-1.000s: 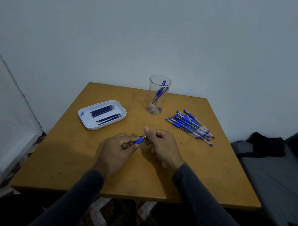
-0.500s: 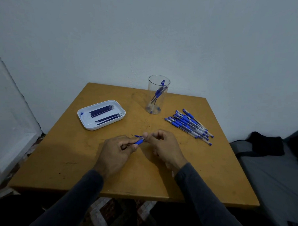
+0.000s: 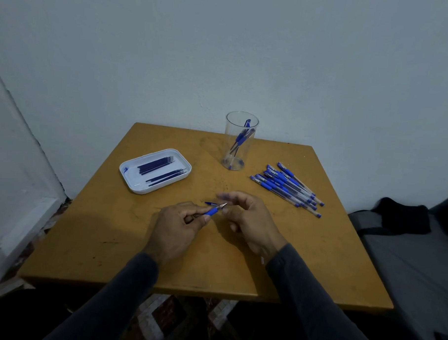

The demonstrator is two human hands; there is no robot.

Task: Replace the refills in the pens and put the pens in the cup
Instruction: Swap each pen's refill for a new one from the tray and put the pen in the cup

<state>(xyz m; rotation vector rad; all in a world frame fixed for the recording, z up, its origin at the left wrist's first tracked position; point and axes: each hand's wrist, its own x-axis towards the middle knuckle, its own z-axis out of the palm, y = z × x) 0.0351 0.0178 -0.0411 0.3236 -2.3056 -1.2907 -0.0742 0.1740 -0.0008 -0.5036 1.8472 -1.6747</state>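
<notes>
Blue rubber covers the grip of the pen [image 3: 212, 210] that is held above the middle of the wooden table [image 3: 317, 251], and a pointed metal tip juts from it toward the right. The pen is pinched by the thumb and fingers of the left hand [image 3: 175, 227], with most of its barrel hidden inside the fist. The right hand [image 3: 249, 219] is held just beside the tip with its fingers loosely curled; whether anything is held in it cannot be told. A small blue cap [image 3: 210, 203] is seen on the table just behind the pen tip. A clear plastic cup [image 3: 240, 141] is set upright near the far edge, with a few blue pens leaning inside it. A pile of pens [image 3: 287, 189] with blue grips and clear barrels is laid to the right of the cup. A white tray [image 3: 130, 165] on the left is loaded with dark refills [image 3: 158, 168] lying side by side. Dark sleeves are worn on both arms.
</notes>
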